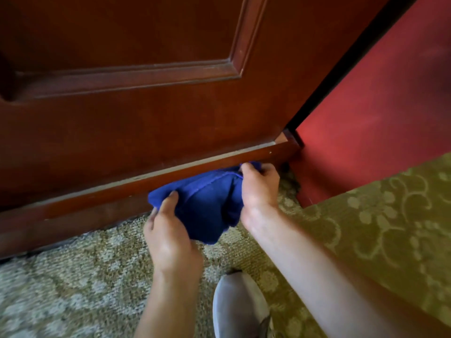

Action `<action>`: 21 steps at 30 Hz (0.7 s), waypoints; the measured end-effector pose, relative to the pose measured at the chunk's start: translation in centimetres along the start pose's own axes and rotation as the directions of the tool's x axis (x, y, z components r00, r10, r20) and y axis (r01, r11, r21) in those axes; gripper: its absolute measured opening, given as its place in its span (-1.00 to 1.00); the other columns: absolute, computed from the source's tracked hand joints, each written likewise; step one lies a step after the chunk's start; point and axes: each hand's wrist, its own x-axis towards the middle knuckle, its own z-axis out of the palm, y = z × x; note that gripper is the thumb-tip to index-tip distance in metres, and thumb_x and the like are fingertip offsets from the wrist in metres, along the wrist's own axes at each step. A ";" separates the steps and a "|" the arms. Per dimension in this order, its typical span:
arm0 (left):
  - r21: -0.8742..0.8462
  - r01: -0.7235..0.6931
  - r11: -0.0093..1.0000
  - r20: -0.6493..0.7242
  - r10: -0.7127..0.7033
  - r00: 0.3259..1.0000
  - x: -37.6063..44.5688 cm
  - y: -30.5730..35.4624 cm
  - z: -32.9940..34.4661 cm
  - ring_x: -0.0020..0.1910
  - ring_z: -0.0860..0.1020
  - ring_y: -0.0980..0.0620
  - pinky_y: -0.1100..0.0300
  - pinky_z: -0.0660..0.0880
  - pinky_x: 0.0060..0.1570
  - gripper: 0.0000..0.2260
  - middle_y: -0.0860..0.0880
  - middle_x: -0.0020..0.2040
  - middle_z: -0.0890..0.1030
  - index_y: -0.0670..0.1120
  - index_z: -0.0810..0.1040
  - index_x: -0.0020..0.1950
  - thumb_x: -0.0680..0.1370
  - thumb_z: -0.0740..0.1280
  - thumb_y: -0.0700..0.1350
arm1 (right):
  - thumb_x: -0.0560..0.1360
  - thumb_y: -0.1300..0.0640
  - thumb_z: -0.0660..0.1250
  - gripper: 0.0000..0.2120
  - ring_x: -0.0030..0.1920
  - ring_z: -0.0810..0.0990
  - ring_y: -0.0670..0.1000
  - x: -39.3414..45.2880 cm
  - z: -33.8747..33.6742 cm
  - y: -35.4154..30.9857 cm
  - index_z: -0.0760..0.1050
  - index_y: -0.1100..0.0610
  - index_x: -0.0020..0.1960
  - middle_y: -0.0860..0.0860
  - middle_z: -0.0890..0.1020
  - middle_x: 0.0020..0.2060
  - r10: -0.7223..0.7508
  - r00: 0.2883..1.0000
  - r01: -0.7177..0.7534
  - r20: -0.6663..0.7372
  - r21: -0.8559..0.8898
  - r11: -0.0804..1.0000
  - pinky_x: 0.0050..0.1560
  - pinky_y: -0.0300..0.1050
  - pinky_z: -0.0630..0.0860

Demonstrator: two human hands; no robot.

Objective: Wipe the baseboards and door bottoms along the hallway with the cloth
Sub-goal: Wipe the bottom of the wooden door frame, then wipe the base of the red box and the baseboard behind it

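A patterned carpet point(80, 276) in olive and beige, with pale floral swirls, covers the floor. 1 grey sneaker point(240, 306) stands on it near the bottom edge. The carpet runs up to the foot of a dark wooden door point(136, 123) and, at right, to a red wall point(380, 113).

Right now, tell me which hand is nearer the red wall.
Right. The right hand grips the blue cloth at the door's corner, just beside the red wall. The left hand holds the cloth's other end, farther away.
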 end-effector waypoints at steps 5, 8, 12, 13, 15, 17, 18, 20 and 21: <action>0.069 0.007 0.998 0.123 -0.016 0.992 -0.2 -1.1 1.2 0.18 0.60 -0.11 -0.12 0.48 0.27 -0.62 -0.15 0.25 0.59 -0.15 0.42 0.39 0.58 0.31 -0.16 | 0.47 0.25 0.35 -0.89 -0.19 0.53 0.04 0.8 -0.5 -0.2 0.46 0.09 -0.15 0.05 0.57 -0.23 -0.155 0.978 0.134 -0.138 -0.147 0.980 -0.03 -0.09 0.49; 0.158 0.117 0.980 0.350 -0.167 0.922 -1.5 -3.9 4.2 0.15 0.61 -0.18 -0.16 0.48 0.25 -0.71 -0.26 0.22 0.59 -0.27 0.46 0.31 0.60 0.27 -0.22 | 0.46 0.23 0.37 -0.89 -0.05 0.62 0.11 4.2 -4.4 -3.2 0.59 0.18 -0.01 0.12 0.67 -0.10 -0.283 0.923 0.181 -0.262 -0.353 0.918 0.10 -0.10 0.47; 0.108 0.226 0.968 0.318 -0.249 0.915 -1.0 -4.7 4.0 0.05 0.62 -0.07 -0.03 0.54 0.13 -0.67 -0.20 0.22 0.59 -0.22 0.42 0.35 0.60 0.28 -0.21 | 0.46 0.17 0.35 -0.85 0.09 0.61 0.18 4.5 -5.1 -4.1 0.62 0.15 0.00 0.16 0.67 0.01 -0.397 0.908 0.232 -0.130 -0.635 0.737 0.11 -0.06 0.45; 0.072 0.234 0.970 0.291 -0.245 0.925 -0.4 -4.8 3.0 0.08 0.62 -0.08 -0.01 0.54 0.12 -0.66 -0.20 0.23 0.59 -0.22 0.42 0.35 0.59 0.29 -0.20 | 0.46 0.17 0.34 -0.85 0.09 0.59 0.19 3.6 -4.3 -3.6 0.61 0.16 -0.01 0.16 0.66 0.01 -0.437 0.897 0.275 -0.067 -0.689 0.670 0.10 -0.06 0.43; 0.022 0.235 0.972 0.204 -0.235 0.950 0.4 -5.2 0.3 0.15 0.61 -0.08 -0.02 0.52 0.17 -0.64 -0.16 0.26 0.58 -0.18 0.45 0.35 0.57 0.32 -0.14 | 0.44 0.19 0.34 -0.88 0.06 0.58 0.19 1.3 -2.7 -2.4 0.60 0.18 -0.06 0.17 0.64 -0.02 -0.488 0.866 0.405 0.104 -0.717 0.567 0.09 -0.06 0.38; -0.008 0.215 0.976 0.058 -0.215 0.975 0.7 -6.0 -2.5 0.15 0.60 -0.07 -0.01 0.50 0.21 -0.70 -0.10 0.21 0.60 -0.15 0.50 0.28 0.56 0.32 -0.11 | 0.40 0.24 0.35 -0.90 -0.01 0.61 0.14 -0.9 -2.1 -1.2 0.60 0.18 -0.10 0.14 0.66 -0.09 -0.443 0.845 0.519 0.299 -0.659 0.545 0.04 -0.15 0.40; -0.008 0.202 0.979 -0.029 -0.202 0.979 0.6 -6.3 -3.8 0.15 0.59 -0.07 -0.03 0.48 0.24 -0.71 -0.08 0.20 0.60 -0.13 0.51 0.25 0.55 0.33 -0.09 | 0.39 0.26 0.34 -0.88 -0.04 0.61 0.10 -2.1 -2.2 -0.6 0.61 0.18 -0.10 0.11 0.67 -0.11 -0.394 0.826 0.562 0.403 -0.631 0.534 -0.01 -0.19 0.40; -0.018 0.189 0.982 -0.155 -0.189 0.970 -0.2 -6.2 -5.6 0.16 0.57 -0.08 -0.06 0.46 0.27 -0.63 -0.06 0.23 0.58 -0.10 0.51 0.30 0.51 0.33 -0.05 | 0.39 0.29 0.31 -0.83 -0.08 0.59 0.03 -4.3 -2.7 0.6 0.60 0.17 -0.06 0.06 0.66 -0.10 -0.292 0.765 0.631 0.574 -0.580 0.515 -0.06 -0.24 0.38; -0.029 0.194 0.980 -0.209 -0.196 0.958 -0.6 -6.0 -6.1 0.15 0.56 -0.10 -0.06 0.47 0.24 -0.62 -0.07 0.23 0.57 -0.11 0.49 0.34 0.53 0.32 -0.06 | 0.40 0.30 0.29 -0.83 -0.10 0.56 0.00 -5.2 -3.2 0.9 0.58 0.16 -0.06 0.03 0.63 -0.12 -0.254 0.744 0.643 0.618 -0.556 0.527 -0.10 -0.26 0.37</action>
